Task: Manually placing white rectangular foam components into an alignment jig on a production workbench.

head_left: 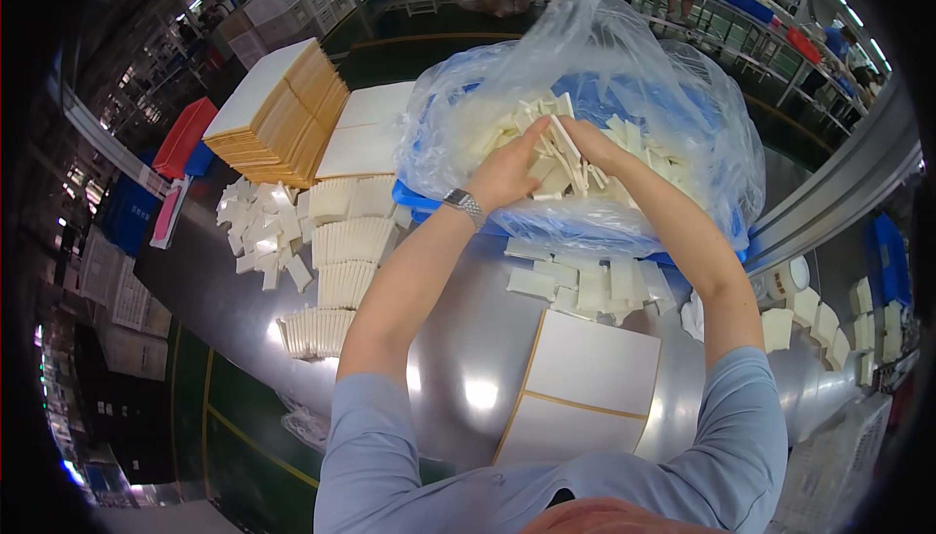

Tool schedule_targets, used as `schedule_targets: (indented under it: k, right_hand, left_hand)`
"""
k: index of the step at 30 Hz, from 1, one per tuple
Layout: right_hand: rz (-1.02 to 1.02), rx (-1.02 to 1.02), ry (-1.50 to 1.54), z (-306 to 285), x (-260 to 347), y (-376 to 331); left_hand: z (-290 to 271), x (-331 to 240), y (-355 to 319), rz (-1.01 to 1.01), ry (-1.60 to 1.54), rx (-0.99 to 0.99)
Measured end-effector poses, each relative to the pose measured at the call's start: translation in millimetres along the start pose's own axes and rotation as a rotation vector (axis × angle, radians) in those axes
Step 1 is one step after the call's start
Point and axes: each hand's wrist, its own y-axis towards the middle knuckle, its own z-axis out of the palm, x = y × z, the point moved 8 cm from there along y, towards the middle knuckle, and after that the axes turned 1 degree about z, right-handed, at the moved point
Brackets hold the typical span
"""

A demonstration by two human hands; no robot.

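Both my hands reach into a blue bin (417,199) lined with a clear plastic bag (585,32). Inside lie many loose cream-white flat plastic pieces (639,139). My left hand (509,169), with a metal watch at its wrist, closes on the left side of a bunch of upright pieces (561,156). From the other side my right hand (593,144) grips the same bunch. The pieces partly hide the fingers of both hands.
On the metal table (458,368), rows of the same pieces (341,285) stand beside a loose heap (261,227). A tall stack of white-and-yellow boards (278,110) rises behind them. More boards (585,378) lie near my body. A metal post (838,183) stands at the right.
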Motion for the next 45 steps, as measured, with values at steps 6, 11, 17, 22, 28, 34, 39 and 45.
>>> schedule_targets:
  k: [6, 11, 17, 22, 28, 34, 39, 45]
  right_hand:
    - [-0.754, -0.465, -0.445, -54.2, 42.7, -38.1]
    - [-0.457, -0.326, -0.008, -51.8, 76.4, -92.0]
    - [-0.595, -0.297, -0.429, 1.2, 108.5, -170.4]
    - [-0.388, -0.065, -0.324, 66.6, 84.1, -195.1]
    - [-0.345, -0.143, -0.588, 109.6, 23.8, -192.1]
    - [-0.453, -0.375, -0.461, 83.4, -6.8, -216.4]
    - [-0.463, -0.626, -0.536, 73.8, -28.0, -298.4]
    - [-0.446, -0.556, -0.649, 118.3, -46.3, -334.6]
  left_hand:
    - [-25.6, -68.4, 24.2, 0.376, 0.151, -0.289]
    - [-44.7, -120.6, -6.9, 0.460, 0.280, -0.526]
    - [-21.9, -144.2, -82.6, 0.281, 0.315, -0.583]
    - [11.7, -130.6, -151.5, 0.126, 0.232, -0.556]
    - [68.3, -78.1, -195.5, 0.012, 0.180, -0.484]
    - [58.3, -71.3, -197.7, -0.089, -0.032, -0.297]
    - [49.4, -83.7, -240.3, -0.168, 0.155, -0.161]
    - [86.8, -55.7, -246.9, -0.220, 0.353, -0.150]
